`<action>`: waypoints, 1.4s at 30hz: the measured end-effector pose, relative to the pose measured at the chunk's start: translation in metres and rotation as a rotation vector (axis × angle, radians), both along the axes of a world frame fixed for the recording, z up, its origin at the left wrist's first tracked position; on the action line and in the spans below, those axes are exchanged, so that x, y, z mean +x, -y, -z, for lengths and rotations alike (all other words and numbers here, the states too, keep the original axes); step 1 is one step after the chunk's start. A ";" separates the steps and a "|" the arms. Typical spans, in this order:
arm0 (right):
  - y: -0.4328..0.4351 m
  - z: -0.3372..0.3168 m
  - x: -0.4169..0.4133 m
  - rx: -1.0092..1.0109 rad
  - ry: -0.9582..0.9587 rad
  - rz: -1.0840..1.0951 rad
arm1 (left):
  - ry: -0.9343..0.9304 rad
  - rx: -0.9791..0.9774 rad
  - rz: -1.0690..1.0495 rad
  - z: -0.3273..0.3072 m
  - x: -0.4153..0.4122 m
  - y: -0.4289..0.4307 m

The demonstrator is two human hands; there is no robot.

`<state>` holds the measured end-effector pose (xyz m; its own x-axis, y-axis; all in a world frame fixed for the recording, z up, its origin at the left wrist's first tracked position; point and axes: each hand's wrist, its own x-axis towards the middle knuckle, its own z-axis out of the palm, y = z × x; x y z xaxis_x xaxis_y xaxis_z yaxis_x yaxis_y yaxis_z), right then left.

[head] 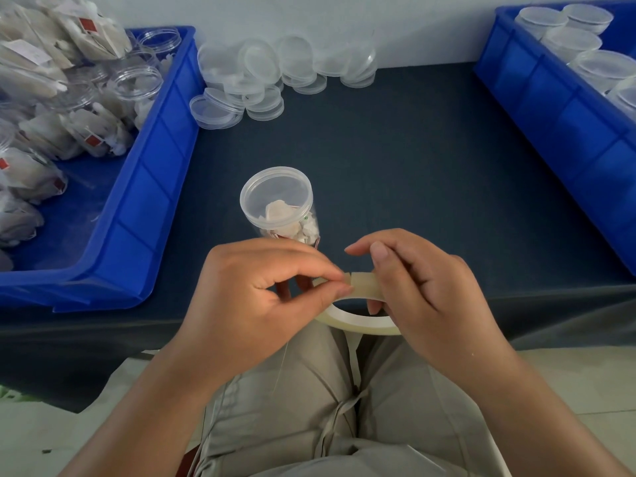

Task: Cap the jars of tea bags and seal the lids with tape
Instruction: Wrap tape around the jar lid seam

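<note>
1. A jar of tea bags (280,215) is seen standing upright on the dark table (395,160), near its front edge, with a clear lid (275,196) seated on its mouth.
2. The jar's base is hidden behind the left hand (261,297); contact between the two cannot be confirmed.
3. The left hand is held just in front of the jar, with thumb and forefinger pinched together on the tape end (347,280).
4. The right hand (426,294) is closed round the tape roll (358,321): the thumb is laid on the outer face and the fingers are curled through the ring.
5. The roll is held over the table's front edge, above the lap.
6. A short strip is drawn taut between the two hands.
7. A left blue bin (144,201) is noted, heaped with open jars and tea bags.
8. Loose lids (268,74) are piled at the back of the table, between the bins.
9. A right blue bin (550,111) is noted, holding capped jars (568,39)
</note>
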<state>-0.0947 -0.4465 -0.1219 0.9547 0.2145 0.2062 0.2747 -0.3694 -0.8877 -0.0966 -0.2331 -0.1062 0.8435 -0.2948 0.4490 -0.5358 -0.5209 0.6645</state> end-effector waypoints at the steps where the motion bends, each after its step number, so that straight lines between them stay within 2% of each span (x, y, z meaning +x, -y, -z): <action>1: 0.000 0.000 0.000 -0.005 0.006 0.000 | -0.004 0.000 -0.003 0.000 0.000 0.000; 14: -0.001 0.009 0.001 0.006 -0.024 0.002 | 0.080 0.074 -0.010 0.004 0.000 -0.002; 20: -0.001 0.008 0.001 0.045 -0.027 -0.015 | 0.053 0.043 0.006 0.005 0.001 -0.002; 29: -0.002 0.010 -0.001 0.053 -0.062 -0.004 | 0.184 0.107 -0.016 0.008 0.000 -0.004; 42: -0.002 0.010 -0.002 0.045 -0.055 -0.006 | 0.252 0.137 -0.013 0.011 0.000 -0.004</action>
<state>-0.0965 -0.4441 -0.1314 0.9636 0.2118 0.1629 0.2271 -0.3277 -0.9171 -0.0962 -0.2293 -0.1174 0.7145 -0.3573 0.6016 -0.6678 -0.6048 0.4339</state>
